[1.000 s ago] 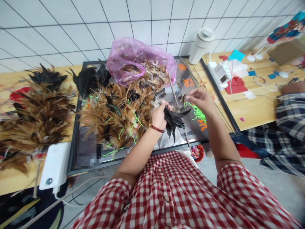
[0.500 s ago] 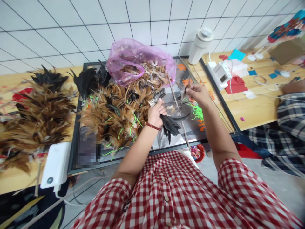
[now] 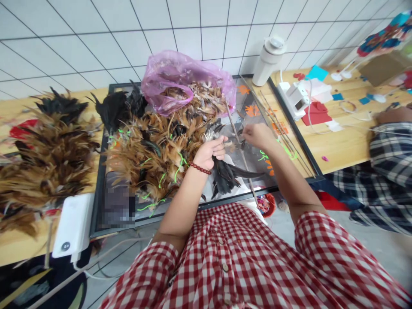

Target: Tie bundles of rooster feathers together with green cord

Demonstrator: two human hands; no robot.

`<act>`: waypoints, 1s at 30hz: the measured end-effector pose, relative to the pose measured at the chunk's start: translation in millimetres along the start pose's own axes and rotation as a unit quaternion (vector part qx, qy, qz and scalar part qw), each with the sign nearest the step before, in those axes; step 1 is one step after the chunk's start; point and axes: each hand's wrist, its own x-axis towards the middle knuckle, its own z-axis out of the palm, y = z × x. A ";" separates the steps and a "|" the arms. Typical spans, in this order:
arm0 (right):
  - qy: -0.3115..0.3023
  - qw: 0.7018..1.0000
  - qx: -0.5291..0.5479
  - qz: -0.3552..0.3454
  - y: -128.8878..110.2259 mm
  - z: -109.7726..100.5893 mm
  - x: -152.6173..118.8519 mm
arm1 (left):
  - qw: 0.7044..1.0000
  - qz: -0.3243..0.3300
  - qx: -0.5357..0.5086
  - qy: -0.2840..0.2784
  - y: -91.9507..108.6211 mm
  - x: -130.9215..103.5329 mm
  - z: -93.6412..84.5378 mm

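Observation:
A bundle of black feathers (image 3: 224,178) is gripped in my left hand (image 3: 210,152), with its pale quill ends (image 3: 211,136) sticking up above the thumb. The dark plumes fan downward over the board's front part. To the right, my right hand (image 3: 259,135) has its fingers pinched on a small dark feather (image 3: 240,138), partly hidden and blurred. A thin stick (image 3: 244,161) slants between the two hands. Beside my left hand spreads a heap of brown feathers (image 3: 167,148) tied with green strands. Behind it lies a pink plastic bag (image 3: 170,68) of loose brown feathers.
A black-framed board (image 3: 280,103) bears most of this. More brown feathers (image 3: 48,159) and a white power bank (image 3: 73,225) are at left. A white bottle (image 3: 269,60) and power strip (image 3: 291,101) stand at right, near another person's plaid sleeve (image 3: 391,146).
My right hand has moved left and a little down, closer to the stick and my left hand. The black feathers in my left hand have swung slightly lower.

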 end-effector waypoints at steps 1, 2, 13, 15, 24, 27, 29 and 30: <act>-0.003 0.998 -0.058 0.015 0.3 -2.0 -11.0 | 1.000 -0.002 0.003 -0.005 2.5 -0.2 -2.3; -0.013 0.996 -0.084 0.021 0.7 -3.1 -24.2 | 1.000 -0.003 0.006 -0.011 4.3 -0.4 -4.3; -0.079 0.983 0.146 0.083 18.5 20.0 -103.0 | 0.998 -0.022 0.029 -0.058 6.1 -4.5 -4.2; -0.105 0.923 0.355 0.102 25.6 11.9 -106.5 | 0.998 -0.012 0.016 -0.055 6.4 -3.4 -4.2; -0.092 0.825 0.544 0.123 52.2 -2.8 -146.9 | 0.998 0.006 0.025 -0.056 4.0 -4.5 -1.0; 0.014 0.930 0.355 0.098 78.6 -3.8 -160.2 | 0.997 0.010 0.035 -0.066 4.7 -9.0 3.6; 0.066 0.970 0.202 0.120 100.7 -2.9 -166.3 | 0.996 0.017 0.040 -0.074 6.6 -13.5 7.0; 0.080 0.979 0.135 0.134 112.2 -1.8 -168.4 | 0.996 0.023 0.041 -0.076 7.8 -16.0 8.6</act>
